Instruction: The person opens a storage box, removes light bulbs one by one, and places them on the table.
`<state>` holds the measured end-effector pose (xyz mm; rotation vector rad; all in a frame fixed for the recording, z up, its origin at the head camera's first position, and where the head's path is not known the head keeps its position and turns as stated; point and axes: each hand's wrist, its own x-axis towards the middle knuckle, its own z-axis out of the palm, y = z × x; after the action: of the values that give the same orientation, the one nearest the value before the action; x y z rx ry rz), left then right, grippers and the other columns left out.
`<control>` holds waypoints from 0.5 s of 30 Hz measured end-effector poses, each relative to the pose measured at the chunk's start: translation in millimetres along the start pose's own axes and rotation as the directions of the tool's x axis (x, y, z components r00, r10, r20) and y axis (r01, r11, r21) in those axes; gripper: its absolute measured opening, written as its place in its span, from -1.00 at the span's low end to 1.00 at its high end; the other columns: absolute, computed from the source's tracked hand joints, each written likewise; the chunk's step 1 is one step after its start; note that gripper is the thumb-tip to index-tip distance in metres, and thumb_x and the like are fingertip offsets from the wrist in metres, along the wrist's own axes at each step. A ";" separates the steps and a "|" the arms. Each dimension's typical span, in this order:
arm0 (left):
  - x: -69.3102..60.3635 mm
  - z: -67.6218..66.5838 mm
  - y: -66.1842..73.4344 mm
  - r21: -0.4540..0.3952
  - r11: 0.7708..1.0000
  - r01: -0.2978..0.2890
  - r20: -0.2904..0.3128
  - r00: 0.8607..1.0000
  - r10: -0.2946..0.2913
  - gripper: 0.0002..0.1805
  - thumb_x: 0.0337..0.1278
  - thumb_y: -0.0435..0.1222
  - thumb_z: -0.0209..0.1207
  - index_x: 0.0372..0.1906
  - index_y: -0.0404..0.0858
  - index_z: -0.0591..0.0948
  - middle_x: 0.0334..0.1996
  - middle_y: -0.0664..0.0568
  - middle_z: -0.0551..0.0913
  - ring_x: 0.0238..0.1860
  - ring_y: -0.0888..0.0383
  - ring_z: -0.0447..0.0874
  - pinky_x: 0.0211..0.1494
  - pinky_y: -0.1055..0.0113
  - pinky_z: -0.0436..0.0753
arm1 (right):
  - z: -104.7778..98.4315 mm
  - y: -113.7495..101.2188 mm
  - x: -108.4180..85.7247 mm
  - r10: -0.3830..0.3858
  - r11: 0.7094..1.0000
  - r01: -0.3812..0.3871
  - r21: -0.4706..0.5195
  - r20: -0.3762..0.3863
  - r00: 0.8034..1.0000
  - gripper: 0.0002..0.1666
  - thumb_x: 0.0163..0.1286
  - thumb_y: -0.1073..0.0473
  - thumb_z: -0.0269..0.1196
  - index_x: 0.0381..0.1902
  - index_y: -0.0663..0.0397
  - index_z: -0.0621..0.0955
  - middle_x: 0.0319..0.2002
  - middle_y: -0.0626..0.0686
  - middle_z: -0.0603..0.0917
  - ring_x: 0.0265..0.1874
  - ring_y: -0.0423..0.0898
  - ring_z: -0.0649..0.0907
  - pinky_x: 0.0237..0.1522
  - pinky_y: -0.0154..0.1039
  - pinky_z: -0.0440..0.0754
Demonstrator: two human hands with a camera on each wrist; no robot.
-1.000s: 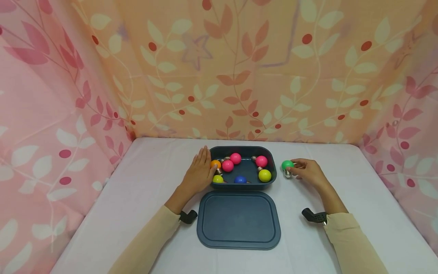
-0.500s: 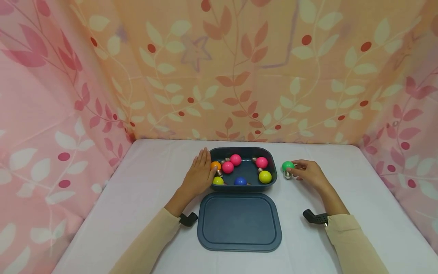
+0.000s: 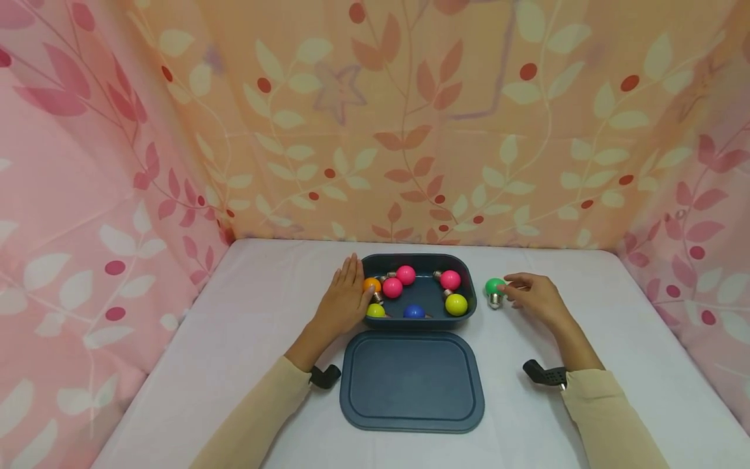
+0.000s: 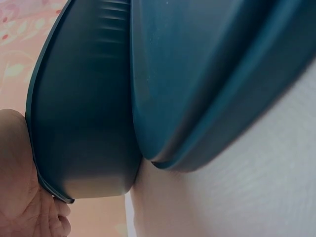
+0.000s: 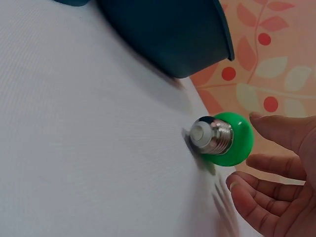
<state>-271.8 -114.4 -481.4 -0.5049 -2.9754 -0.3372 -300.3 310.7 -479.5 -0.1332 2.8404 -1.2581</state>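
Green bulb (image 3: pixel 495 286) is resting clear of the right box edge (image 3: pixel 473 294); right hand (image 3: pixel 536 298) is holding its fingers apart, left hand (image 3: pixel 343 294) together.

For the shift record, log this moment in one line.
left hand: against left end of container; right hand: fingertips at green bulb, grip unclear; container: coloured bulbs inside; lid: on table

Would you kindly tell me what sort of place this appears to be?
Probably a makeshift tabletop recording booth: floral curtains hang behind and beside a white-covered table, and a black device sits at each wrist.
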 end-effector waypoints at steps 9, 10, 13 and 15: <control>0.6 0.2 -0.1 0.009 1.000 0.002 -0.001 1.000 -0.002 -0.23 0.63 0.02 -0.26 0.59 -0.47 -0.03 0.62 -0.27 -0.15 0.63 -0.15 -0.23 0.61 0.00 -0.10 | -10.6 -21.3 -7.4 -0.018 0.997 0.012 -0.072 -0.086 0.996 -0.31 0.47 -0.20 0.24 0.27 0.24 0.59 0.00 0.27 0.72 -0.15 0.09 0.69 -0.29 -0.37 0.61; 0.4 0.2 -0.1 0.010 1.000 0.002 -0.001 1.000 -0.002 -0.23 0.63 0.02 -0.27 0.58 -0.47 -0.03 0.62 -0.27 -0.14 0.63 -0.15 -0.23 0.61 -0.01 -0.09 | -11.5 -23.9 -8.0 -0.025 0.997 0.019 -0.071 -0.089 0.996 -0.31 0.47 -0.21 0.24 0.27 0.23 0.59 0.01 0.27 0.72 -0.14 0.10 0.69 -0.28 -0.38 0.61; -0.5 0.0 0.1 0.005 1.000 0.002 -0.008 1.000 -0.002 -0.23 0.62 0.02 -0.26 0.58 -0.46 -0.02 0.62 -0.27 -0.14 0.63 -0.16 -0.22 0.61 -0.02 -0.07 | -13.0 -32.0 -10.4 -0.057 0.997 0.051 -0.063 -0.103 0.993 -0.30 0.46 -0.22 0.25 0.26 0.23 0.59 0.00 0.24 0.73 -0.13 0.10 0.70 -0.28 -0.41 0.61; -0.6 0.2 0.1 0.003 1.000 0.002 -0.009 1.000 -0.002 -0.23 0.62 0.02 -0.26 0.59 -0.46 -0.03 0.62 -0.27 -0.14 0.63 -0.16 -0.22 0.61 -0.01 -0.08 | -13.4 -38.0 -12.4 -0.071 0.996 0.065 -0.057 -0.108 0.992 -0.30 0.45 -0.23 0.25 0.25 0.22 0.61 -0.01 0.23 0.74 -0.12 0.10 0.70 -0.28 -0.42 0.61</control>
<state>-271.2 -114.4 -481.6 -0.4991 -2.9678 -0.3336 -286.3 296.2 -442.4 -0.1692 2.9887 -1.2396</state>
